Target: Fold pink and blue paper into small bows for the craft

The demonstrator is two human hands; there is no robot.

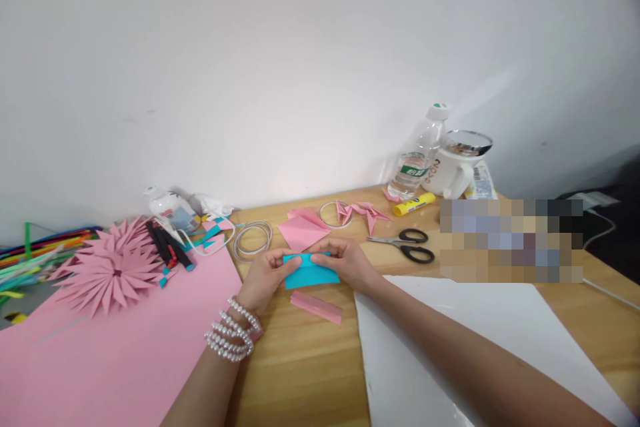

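A folded blue paper (313, 275) is held between both hands near the middle of the wooden table. My left hand (267, 275), with strings of pearl beads on the wrist, pinches its left end with the thumb on top. From the right, my right hand (346, 263) pinches the upper edge, thumb also on the front. Just below the blue paper lies a folded pink strip (316, 307). Beyond the hands sits a pink folded paper (304, 228). Fingertips behind the blue paper are hidden.
Black-handled scissors (407, 245), a yellow glue stick (414, 204), a water bottle (417, 157) and a white mug (450, 173) stand or lie at the right. Left are a pink paper flower (117, 272) and pink sheet (150, 360). A white sheet (480, 347) lies under the right forearm.
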